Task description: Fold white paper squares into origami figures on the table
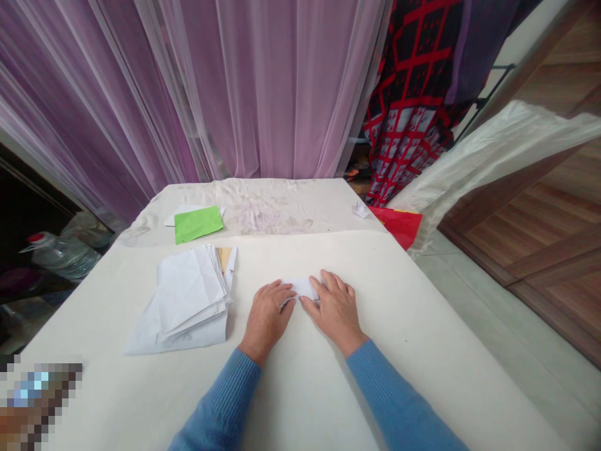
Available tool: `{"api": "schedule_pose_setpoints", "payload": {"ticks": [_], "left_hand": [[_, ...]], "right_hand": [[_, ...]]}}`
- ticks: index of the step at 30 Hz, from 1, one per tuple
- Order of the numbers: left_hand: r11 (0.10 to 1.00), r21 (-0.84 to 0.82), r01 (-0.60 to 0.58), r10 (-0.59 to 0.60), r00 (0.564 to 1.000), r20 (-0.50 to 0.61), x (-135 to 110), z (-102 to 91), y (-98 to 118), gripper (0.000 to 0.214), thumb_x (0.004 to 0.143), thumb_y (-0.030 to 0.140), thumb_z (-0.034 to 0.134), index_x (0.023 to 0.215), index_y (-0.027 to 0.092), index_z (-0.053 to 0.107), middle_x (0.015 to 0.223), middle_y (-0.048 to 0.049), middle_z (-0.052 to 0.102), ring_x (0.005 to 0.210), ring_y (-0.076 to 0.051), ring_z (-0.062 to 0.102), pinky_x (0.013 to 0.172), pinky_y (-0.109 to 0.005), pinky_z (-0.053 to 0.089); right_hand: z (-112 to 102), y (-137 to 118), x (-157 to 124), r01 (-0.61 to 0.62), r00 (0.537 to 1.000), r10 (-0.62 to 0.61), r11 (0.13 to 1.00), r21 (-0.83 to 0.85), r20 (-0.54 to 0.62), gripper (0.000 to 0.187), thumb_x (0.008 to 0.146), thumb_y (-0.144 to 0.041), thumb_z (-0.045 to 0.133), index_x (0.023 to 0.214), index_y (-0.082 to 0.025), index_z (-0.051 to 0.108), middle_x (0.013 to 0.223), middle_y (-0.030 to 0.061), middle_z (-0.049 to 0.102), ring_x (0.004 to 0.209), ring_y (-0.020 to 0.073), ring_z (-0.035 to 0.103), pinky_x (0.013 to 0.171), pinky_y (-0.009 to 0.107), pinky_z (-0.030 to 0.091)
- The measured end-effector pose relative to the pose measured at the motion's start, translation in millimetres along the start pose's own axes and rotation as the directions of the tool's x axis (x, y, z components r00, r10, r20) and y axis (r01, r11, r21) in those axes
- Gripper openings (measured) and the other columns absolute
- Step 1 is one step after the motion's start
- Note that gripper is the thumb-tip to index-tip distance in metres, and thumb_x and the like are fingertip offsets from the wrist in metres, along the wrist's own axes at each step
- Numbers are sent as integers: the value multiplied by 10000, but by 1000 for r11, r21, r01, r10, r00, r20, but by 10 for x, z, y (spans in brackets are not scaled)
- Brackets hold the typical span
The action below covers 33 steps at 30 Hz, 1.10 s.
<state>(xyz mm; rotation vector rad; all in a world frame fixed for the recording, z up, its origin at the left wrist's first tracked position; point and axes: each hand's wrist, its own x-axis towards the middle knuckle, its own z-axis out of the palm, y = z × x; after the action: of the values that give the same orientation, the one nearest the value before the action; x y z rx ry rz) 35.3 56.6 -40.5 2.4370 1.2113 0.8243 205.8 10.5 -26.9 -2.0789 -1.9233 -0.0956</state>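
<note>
As the left hand (267,319) and right hand (335,311) lay flat near the middle of the tabletop (300,401), their fingers (323,283) were spread and relaxed, not clenched, pressing on a small folded white paper (300,289) between them. Just left sat a messy stack of creased white paper (188,294), with a green sheet (198,224) nearer the far edge.
</note>
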Motion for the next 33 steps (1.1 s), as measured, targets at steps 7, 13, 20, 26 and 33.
{"api": "schedule_pose_setpoints", "payload": {"ticks": [7, 13, 20, 26, 33], "left_hand": [[1000, 6, -4, 4, 1000, 2, -4, -10, 2, 184, 849, 176, 612, 992, 240, 708, 1136, -47, 717, 1167, -262, 600, 993, -482, 474], [1000, 17, -19, 19, 1000, 1, -4, 7, -24, 188, 852, 181, 604, 995, 245, 708, 1132, -45, 718, 1158, -264, 605, 985, -492, 479], [996, 66, -67, 63, 996, 64, -23, -47, -20, 309, 882, 152, 538, 1101, 304, 694, 1196, -43, 682, 1201, -255, 559, 1000, -488, 453], [972, 137, -189, 159, 966, 202, -54, -148, 42, 415, 861, 225, 581, 1227, 419, 617, 1366, -49, 539, 1297, -306, 444, 1043, -554, 370], [963, 188, -193, 143, 958, 250, -86, -216, 46, 394, 870, 322, 602, 1255, 402, 598, 1400, -87, 508, 1310, -325, 440, 1056, -598, 340]], "right_hand": [[-15, 28, 17, -17, 999, 16, 1000, 24, 44, 379, 900, -401, 528, 1249, -275, 605, 1395, 112, 510, 1283, 269, 419, 987, 435, 325], [-35, 127, 45, -2, 993, -3, 999, 45, 121, 370, 911, -284, 466, 1251, -310, 609, 1411, 81, 502, 1290, 248, 412, 978, 425, 341], [-38, 166, 49, 4, 991, -14, 997, 76, 133, 400, 918, -217, 414, 1250, -320, 614, 1415, 72, 504, 1293, 239, 420, 973, 431, 351], [-53, 148, 43, 14, 992, -22, 998, 68, 125, 400, 916, -210, 424, 1258, -309, 605, 1418, 73, 499, 1294, 241, 416, 971, 427, 351], [-53, 149, 40, 17, 993, -26, 997, 75, 118, 388, 922, -214, 429, 1257, -305, 602, 1417, 68, 500, 1299, 231, 410, 969, 415, 351]]}}
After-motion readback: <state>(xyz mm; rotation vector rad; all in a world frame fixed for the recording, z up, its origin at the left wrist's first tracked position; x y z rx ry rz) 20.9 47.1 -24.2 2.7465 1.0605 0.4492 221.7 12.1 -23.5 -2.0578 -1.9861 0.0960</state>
